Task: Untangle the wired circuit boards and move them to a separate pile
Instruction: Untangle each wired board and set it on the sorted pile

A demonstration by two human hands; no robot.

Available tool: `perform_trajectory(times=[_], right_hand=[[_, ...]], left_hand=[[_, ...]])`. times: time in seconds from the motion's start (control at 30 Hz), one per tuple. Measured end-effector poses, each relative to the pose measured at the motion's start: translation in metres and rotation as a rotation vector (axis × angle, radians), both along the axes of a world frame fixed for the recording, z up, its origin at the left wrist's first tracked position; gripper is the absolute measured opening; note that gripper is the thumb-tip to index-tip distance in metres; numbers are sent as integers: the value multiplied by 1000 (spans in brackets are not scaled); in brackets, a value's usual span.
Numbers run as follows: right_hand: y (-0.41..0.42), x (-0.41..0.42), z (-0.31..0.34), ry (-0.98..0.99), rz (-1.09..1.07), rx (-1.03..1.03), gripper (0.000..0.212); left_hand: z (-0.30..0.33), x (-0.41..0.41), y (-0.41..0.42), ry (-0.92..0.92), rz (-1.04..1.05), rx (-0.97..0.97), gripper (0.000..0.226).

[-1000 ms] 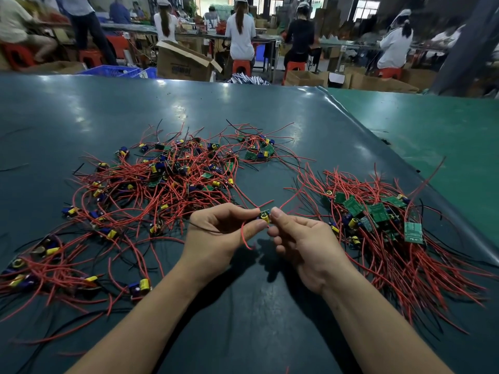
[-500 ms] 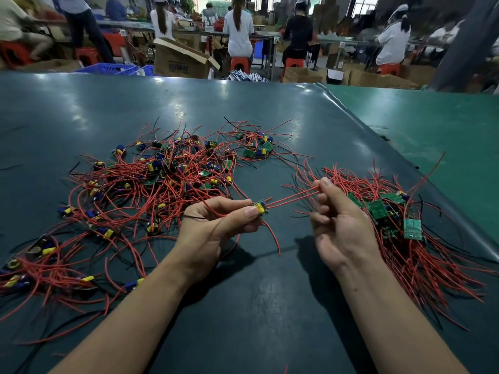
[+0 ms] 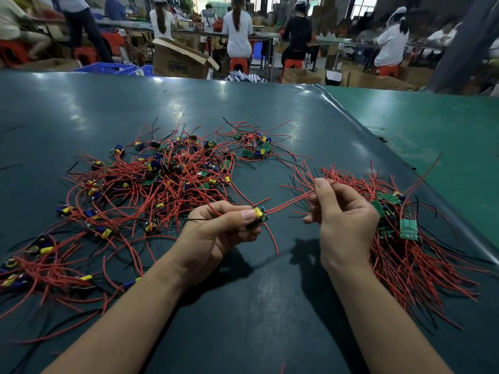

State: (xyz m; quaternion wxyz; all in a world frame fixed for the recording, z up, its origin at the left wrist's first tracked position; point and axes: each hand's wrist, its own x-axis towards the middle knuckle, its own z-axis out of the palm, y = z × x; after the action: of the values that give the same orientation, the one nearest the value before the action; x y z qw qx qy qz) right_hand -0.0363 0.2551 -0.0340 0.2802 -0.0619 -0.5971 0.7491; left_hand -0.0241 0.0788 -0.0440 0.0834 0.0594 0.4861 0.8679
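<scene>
Table (image 3: 243, 333), dark teal, shiny sheet, under both my forearms. Tangled heap (image 3: 151, 184) of red-wired circuit boards, spread wide beyond and to the left of my left hand, black leads mixed through it. Sorted pile (image 3: 410, 255), boards with red wires trailing toward me, lying just right of and behind my right hand. My left hand (image 3: 216, 233): thumb and forefinger pinching one small circuit board (image 3: 259, 214) with a yellow part, held above the table between the two piles; one loose red lead hangs from it. My right hand (image 3: 343, 220): fingers curled, pinching the red wires (image 3: 291, 204) that run from that board, stretched fairly straight between my two hands. Cardboard box (image 3: 181, 60) far beyond the table's edge.
</scene>
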Motion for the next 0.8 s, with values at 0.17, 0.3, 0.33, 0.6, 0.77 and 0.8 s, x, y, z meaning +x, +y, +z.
perform_trajectory(times=[0.17, 0.3, 0.33, 0.6, 0.77, 0.8], right_hand=[[2, -2, 2, -31, 175, -203, 10], [7, -4, 3, 17, 203, -152, 10], [9, -4, 3, 34, 190, -118, 12], [6, -3, -3, -1, 125, -14, 13], [-13, 3, -5, -377, 598, -228, 32], [-17, 4, -7, -391, 641, -220, 28]], left_hand=[[2, 0, -3, -56, -6, 32, 5], [1, -1, -6, -83, -3, 40, 10], [1, -2, -6, -81, 0, 37, 10], [1, -5, -3, -49, 144, 28, 9], [-2, -6, 0, -45, 183, -11, 8], [-3, -5, 0, -41, 171, -39, 8]])
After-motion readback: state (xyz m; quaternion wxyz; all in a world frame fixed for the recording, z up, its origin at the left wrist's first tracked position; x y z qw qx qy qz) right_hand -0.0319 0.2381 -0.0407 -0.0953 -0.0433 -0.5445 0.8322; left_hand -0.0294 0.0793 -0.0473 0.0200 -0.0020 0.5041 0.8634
